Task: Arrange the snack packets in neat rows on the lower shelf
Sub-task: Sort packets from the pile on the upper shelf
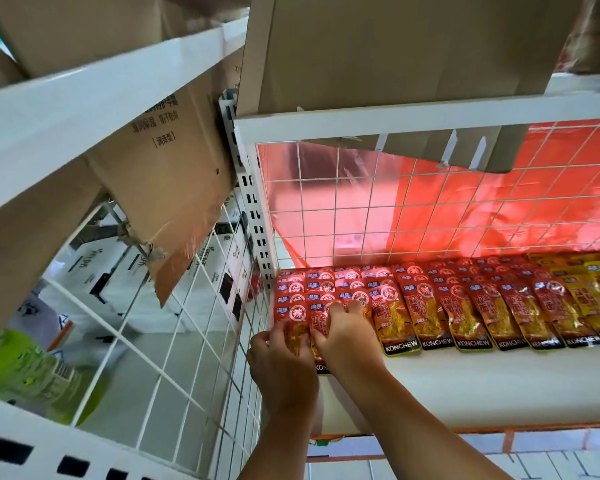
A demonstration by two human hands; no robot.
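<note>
Nearest to the camera, two bare forearms reach up and forward from the lower edge of the view. The left hand (281, 358) lies on the corner packet (293, 318), the front packet of the row beside the side wire panel (187, 323). Its fingers are bent over the lower half of this packet and the thumb stands at the packet's left edge, so it seems to hold it. The right hand (347, 336) is just beside it, and its bent fingers (340, 310) are close together on the second packet (321, 323). The thumb is hidden, so I cannot tell if it goes under the packet.

Both packets lie flat on the lower shelf (482, 386) at its left end. Their long axis runs from front to back, the same way as the fingers point, so the packets are under the fingers and a little beyond them. The printed end of the second packet shows below the right wrist and sits closer to the shelf edge than the ends of the red rows (465, 306) to the right. I judge that the next move is a short push away from the body, until the front ends make one line. The right hand is nearer to those rows and can feel the line.

Further right lie yellow packets (589, 289). Behind is a white wire grid (395, 209) with a red plastic sheet (499, 209) showing through it, and above is a cardboard box (395, 46).
</note>
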